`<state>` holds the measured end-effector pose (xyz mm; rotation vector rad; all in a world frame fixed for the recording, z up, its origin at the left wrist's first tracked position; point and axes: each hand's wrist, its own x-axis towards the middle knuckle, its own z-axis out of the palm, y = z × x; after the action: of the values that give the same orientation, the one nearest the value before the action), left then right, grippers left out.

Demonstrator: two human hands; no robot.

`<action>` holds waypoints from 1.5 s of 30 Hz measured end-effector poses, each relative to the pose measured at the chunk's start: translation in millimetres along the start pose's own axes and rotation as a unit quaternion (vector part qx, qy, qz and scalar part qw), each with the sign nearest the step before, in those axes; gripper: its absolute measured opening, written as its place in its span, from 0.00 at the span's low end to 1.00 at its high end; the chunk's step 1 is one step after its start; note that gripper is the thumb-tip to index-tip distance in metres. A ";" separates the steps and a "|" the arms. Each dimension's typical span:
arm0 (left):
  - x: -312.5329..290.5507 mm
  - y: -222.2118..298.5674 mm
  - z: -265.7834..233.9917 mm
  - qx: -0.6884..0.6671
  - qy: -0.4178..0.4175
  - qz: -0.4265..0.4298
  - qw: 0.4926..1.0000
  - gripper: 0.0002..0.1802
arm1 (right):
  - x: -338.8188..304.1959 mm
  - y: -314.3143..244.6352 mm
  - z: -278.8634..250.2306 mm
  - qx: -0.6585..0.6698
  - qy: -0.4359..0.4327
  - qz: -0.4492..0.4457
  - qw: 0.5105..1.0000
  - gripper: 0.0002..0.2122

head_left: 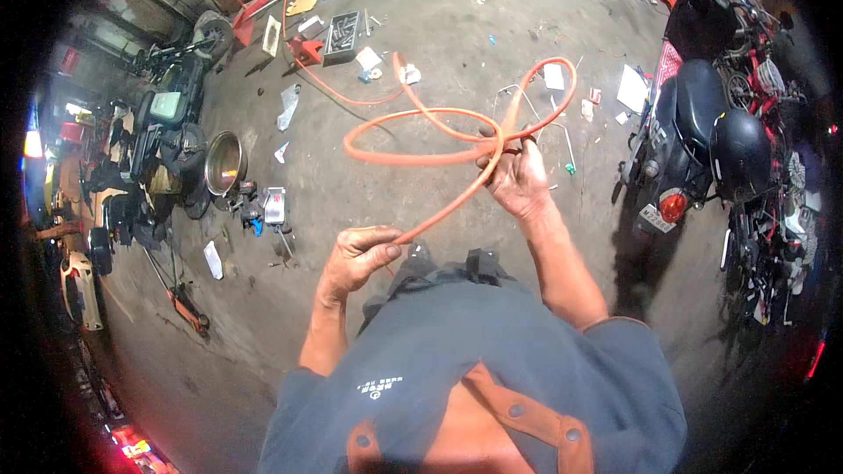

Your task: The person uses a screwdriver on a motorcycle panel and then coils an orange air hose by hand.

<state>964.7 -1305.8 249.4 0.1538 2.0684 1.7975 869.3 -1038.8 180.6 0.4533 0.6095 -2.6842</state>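
An orange hose point(413, 158) hangs in wide loops in front of me. My right hand point(518, 177) is closed around the place where the loops cross, palm turned up. Lower and to the left, my left hand point(362, 256) pinches a length of the same hose between thumb and fingers. The stretch between both hands runs slantwise and is slightly bowed. One loop reaches out to the left, and a smaller one rises at the upper right.
At right stands a motorcycle point(698, 114) with a black top case point(739, 154). A tool tray point(342, 35) and a red stand point(306, 51) are on the floor ahead. To the left are a round metal basin point(226, 163), a floor jack point(186, 309) and scattered papers.
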 end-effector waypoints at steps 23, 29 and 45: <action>-22.9 -58.6 18.6 0.071 0.119 -0.028 0.990 0.14 | -33.8 55.6 26.7 -0.507 0.084 -0.130 0.848 0.13; 17.5 -61.9 32.0 0.039 0.132 -0.083 0.987 0.15 | -72.4 123.3 26.4 -0.358 0.005 0.046 0.933 0.17; 8.6 -65.0 39.5 0.016 0.111 0.030 0.993 0.16 | -53.6 112.5 26.4 -0.485 0.025 -0.079 0.871 0.14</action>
<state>982.3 -1277.3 180.5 0.0251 2.2669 1.8928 956.0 -1132.0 183.9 0.1750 1.9058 -2.0984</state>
